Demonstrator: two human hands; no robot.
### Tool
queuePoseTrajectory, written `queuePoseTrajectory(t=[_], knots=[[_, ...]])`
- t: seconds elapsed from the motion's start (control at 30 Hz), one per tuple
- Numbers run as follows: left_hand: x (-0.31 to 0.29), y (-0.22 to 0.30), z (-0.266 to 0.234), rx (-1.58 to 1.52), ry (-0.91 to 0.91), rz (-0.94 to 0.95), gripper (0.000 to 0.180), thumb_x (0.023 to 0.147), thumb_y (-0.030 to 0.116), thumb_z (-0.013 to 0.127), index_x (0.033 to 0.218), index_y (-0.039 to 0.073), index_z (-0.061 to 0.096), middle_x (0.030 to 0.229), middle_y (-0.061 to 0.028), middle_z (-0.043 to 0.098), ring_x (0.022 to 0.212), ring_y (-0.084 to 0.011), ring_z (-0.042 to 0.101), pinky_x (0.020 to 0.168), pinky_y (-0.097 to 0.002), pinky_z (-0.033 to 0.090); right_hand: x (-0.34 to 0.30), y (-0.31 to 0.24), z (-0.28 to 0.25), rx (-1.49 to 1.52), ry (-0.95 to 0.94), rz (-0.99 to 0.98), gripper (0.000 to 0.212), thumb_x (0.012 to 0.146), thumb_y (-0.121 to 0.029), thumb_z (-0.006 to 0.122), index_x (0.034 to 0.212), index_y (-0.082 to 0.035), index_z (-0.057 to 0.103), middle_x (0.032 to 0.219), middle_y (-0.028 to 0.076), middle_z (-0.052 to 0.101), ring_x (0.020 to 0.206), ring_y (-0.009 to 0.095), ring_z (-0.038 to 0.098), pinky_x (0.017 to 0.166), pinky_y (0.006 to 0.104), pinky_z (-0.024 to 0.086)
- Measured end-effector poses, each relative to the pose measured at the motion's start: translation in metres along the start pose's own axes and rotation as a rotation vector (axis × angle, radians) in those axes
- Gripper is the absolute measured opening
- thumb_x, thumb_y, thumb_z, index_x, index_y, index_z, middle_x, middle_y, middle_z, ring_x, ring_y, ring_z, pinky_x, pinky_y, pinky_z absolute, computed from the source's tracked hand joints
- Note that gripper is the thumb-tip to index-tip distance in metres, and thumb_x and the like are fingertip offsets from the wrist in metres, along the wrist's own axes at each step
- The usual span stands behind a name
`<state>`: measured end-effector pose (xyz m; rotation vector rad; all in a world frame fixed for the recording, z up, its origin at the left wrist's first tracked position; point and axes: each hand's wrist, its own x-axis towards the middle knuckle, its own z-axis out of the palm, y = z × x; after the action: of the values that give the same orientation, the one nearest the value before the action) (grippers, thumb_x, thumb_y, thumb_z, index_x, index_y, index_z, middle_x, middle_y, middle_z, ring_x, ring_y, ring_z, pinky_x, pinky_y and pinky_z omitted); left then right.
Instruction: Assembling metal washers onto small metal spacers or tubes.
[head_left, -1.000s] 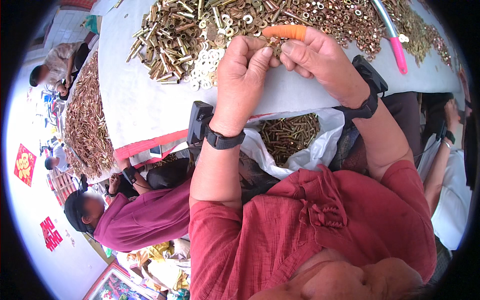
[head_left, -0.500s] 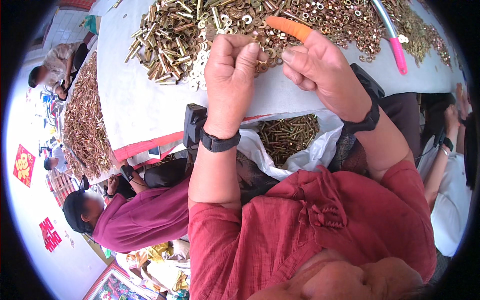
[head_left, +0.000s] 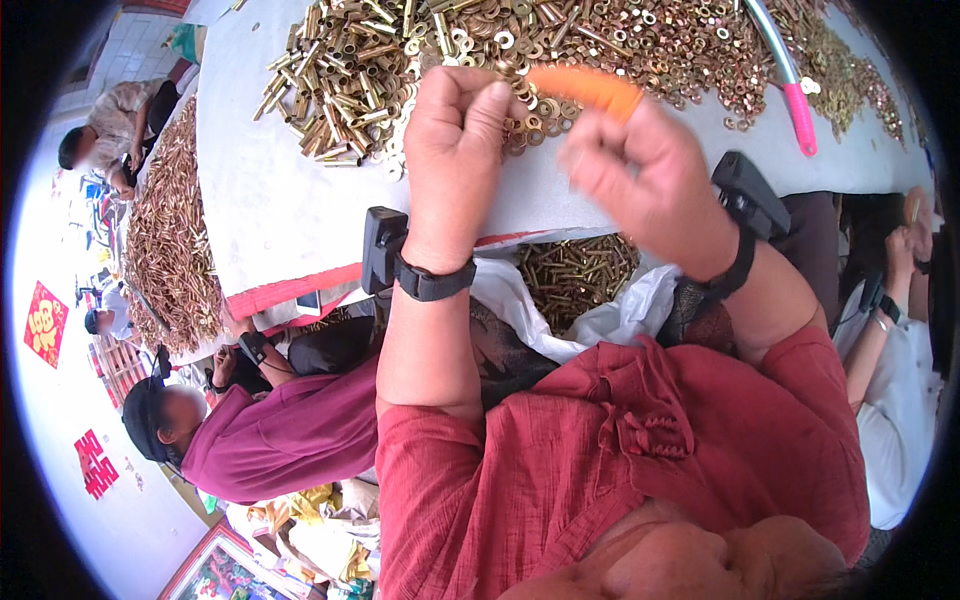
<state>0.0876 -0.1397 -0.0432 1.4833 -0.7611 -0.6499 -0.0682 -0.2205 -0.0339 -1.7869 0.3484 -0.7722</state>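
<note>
My left hand (head_left: 455, 130) is closed, pinching a small brass-coloured metal piece (head_left: 505, 70) between thumb and fingers; its exact kind is too small to make out. My right hand (head_left: 640, 175), partly smeared by motion, has its index finger stretched out in an orange finger cover (head_left: 585, 88). That fingertip reaches to the piece, while the other fingers curl loosely with nothing visible in them. Just beyond both hands lie heaped metal sleeves (head_left: 335, 95), flat washers (head_left: 525, 128) and small nuts (head_left: 690, 60) on the pale tabletop (head_left: 290, 215).
Below the table edge, a white sack (head_left: 520, 305) holds many bolt-like metal parts (head_left: 580, 275). A pink-handled tool (head_left: 799, 115) lies at the right. Co-workers sit left, in a purple top (head_left: 290, 440), and right, in a white shirt (head_left: 905, 400). Another heap of parts (head_left: 170, 240) stands left.
My right hand has shifted slightly down and right, its orange-covered finger now slanting across to the piece. My left hand keeps its pinch in nearly the same place.
</note>
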Motion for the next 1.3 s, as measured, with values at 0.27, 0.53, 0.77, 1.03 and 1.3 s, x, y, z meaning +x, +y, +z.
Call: queuePoseTrajectory(t=[0.27, 0.53, 0.77, 1.03, 1.3], knots=[[-0.003, -0.008, 0.004, -0.016, -0.261, 0.12, 0.005, 0.098, 0.008, 0.057, 0.099, 0.004, 0.055, 0.082, -0.0019, 0.065, 0.07, -0.0072, 0.055, 0.063, -0.0195, 0.045, 0.028, 0.026, -0.024, -0.283, 0.028, -0.2, 0.021, 0.088, -0.01, 0.066, 0.109, -0.007, 0.067, 0.081, 0.005, 0.065, 0.066, 0.013, 0.058, 0.065, 0.0269, 0.051], [-0.005, -0.007, 0.007, 0.378, -0.18, 0.32, 0.012, 0.089, 0.007, 0.067, 0.091, 0.003, 0.056, 0.078, -0.0101, 0.068, 0.07, -0.0209, 0.067, 0.064, -0.0306, 0.052, 0.023, 0.025, -0.018, -0.316, -0.011, 0.018, 0.022, 0.09, -0.024, 0.068, 0.097, -0.004, 0.064, 0.074, 0.009, 0.064, 0.064, 0.016, 0.061, 0.059, 0.0302, 0.048], [-0.008, -0.003, 0.007, 0.415, -0.211, 0.243, 0.005, 0.093, 0.003, 0.062, 0.096, 0.0, 0.058, 0.081, -0.0049, 0.067, 0.076, -0.0101, 0.063, 0.069, -0.024, 0.052, 0.027, 0.021, -0.035, -0.206, -0.227, 0.19, 0.026, 0.092, -0.029, 0.066, 0.093, -0.004, 0.065, 0.068, 0.008, 0.061, 0.06, 0.015, 0.057, 0.057, 0.0295, 0.046], [-0.003, 0.004, -0.004, 0.225, -0.044, -0.009, 0.01, 0.097, 0.011, 0.06, 0.101, 0.002, 0.06, 0.082, -0.0034, 0.066, 0.076, -0.0087, 0.06, 0.07, -0.0216, 0.048, 0.029, 0.021, -0.042, -0.359, -0.442, 0.106, 0.017, 0.091, -0.019, 0.065, 0.098, -0.004, 0.067, 0.079, 0.003, 0.063, 0.075, 0.01, 0.058, 0.068, 0.0257, 0.048], [-0.007, 0.012, -0.004, -0.063, -0.395, -0.326, 0.031, 0.099, 0.032, 0.057, 0.11, 0.003, 0.063, 0.075, -0.0033, 0.065, 0.064, -0.0093, 0.053, 0.066, -0.0221, 0.046, 0.056, 0.034, -0.047, -0.906, 0.112, -0.07, 0.022, 0.086, -0.013, 0.059, 0.105, -0.003, 0.065, 0.094, 0.017, 0.064, 0.089, 0.036, 0.063, 0.079, 0.0426, 0.05]])
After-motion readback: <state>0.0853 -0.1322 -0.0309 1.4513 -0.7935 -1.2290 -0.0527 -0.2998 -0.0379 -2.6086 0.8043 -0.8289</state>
